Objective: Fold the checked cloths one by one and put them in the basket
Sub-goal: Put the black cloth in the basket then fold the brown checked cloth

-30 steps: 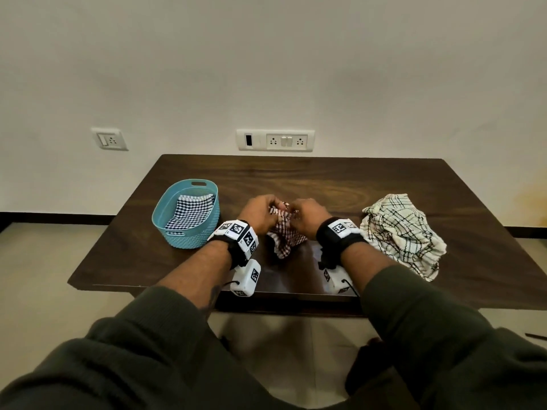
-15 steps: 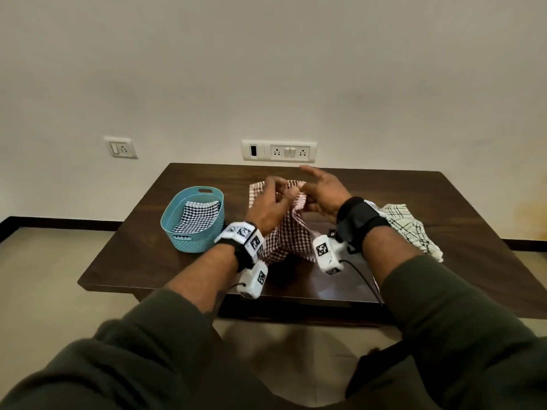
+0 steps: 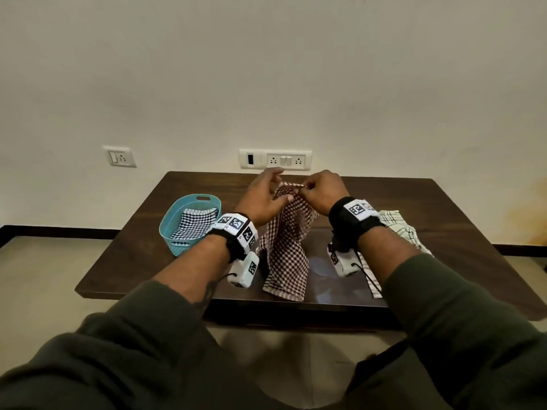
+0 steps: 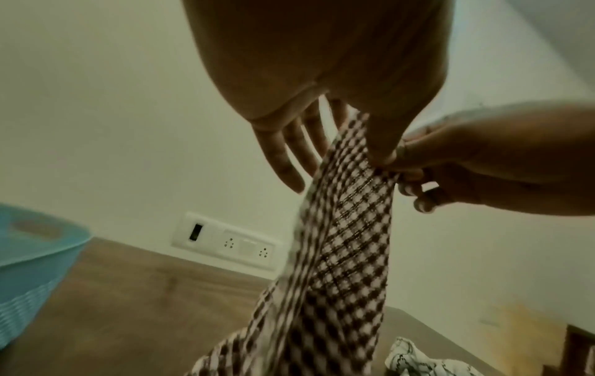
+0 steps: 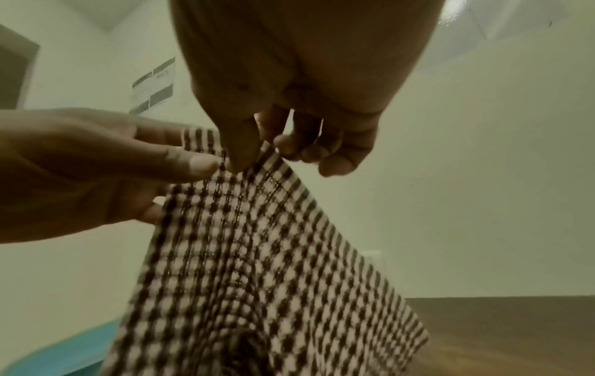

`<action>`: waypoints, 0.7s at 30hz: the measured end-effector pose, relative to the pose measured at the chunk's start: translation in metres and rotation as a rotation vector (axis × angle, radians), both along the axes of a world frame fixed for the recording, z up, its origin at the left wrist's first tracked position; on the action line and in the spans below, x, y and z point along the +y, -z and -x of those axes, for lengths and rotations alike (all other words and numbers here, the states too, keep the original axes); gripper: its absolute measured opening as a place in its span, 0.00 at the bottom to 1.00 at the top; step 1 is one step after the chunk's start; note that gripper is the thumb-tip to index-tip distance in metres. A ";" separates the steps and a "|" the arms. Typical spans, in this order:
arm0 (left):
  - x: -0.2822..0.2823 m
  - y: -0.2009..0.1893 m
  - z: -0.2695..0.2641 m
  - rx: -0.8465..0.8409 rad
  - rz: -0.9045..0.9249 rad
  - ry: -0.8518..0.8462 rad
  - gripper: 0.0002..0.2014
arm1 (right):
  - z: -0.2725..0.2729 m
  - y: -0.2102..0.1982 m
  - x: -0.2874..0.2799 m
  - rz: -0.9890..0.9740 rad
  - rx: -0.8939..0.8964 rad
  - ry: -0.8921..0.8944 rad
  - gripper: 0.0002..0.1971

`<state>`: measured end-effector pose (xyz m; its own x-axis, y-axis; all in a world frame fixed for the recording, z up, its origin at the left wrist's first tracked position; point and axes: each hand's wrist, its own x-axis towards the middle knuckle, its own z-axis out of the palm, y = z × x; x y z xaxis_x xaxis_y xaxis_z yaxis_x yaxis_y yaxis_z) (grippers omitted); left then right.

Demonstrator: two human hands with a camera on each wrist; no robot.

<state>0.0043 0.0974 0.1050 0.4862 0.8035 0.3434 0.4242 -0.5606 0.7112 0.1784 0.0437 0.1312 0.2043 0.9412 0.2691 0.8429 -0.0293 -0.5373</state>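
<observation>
A red-and-white checked cloth [image 3: 286, 247] hangs over the middle of the table, its lower end near the front edge. My left hand [image 3: 281, 186] pinches its top edge between thumb and straight fingers [image 4: 289, 152]. My right hand [image 3: 307, 187] pinches the same edge right beside it, thumb against curled fingers [image 5: 283, 146]. A teal basket [image 3: 170, 226] stands at the left with a folded black-and-white checked cloth [image 3: 195, 224] inside. A crumpled white cloth with dark checks [image 3: 398, 229] lies to the right, partly hidden behind my right wrist.
The dark wooden table [image 3: 461, 232] stands against a pale wall with a socket strip [image 3: 275, 159] just above its far edge. A second switch plate [image 3: 120, 156] is on the wall further left. Beyond the table's side edges is pale floor.
Both hands have lifted the red checked cloth off the table, and it now hangs down. The right hand, spread open half a second ago, now pinches the top edge.
</observation>
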 end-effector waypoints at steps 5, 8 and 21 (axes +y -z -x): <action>0.006 -0.019 -0.006 -0.074 -0.079 -0.014 0.08 | -0.003 0.008 0.005 -0.024 0.101 -0.090 0.09; 0.026 -0.029 0.008 -0.169 -0.064 -0.128 0.12 | -0.022 0.025 -0.004 0.094 0.159 -0.155 0.09; 0.145 -0.073 0.040 0.534 -0.023 -0.274 0.12 | -0.103 -0.024 0.055 0.191 -0.065 0.057 0.05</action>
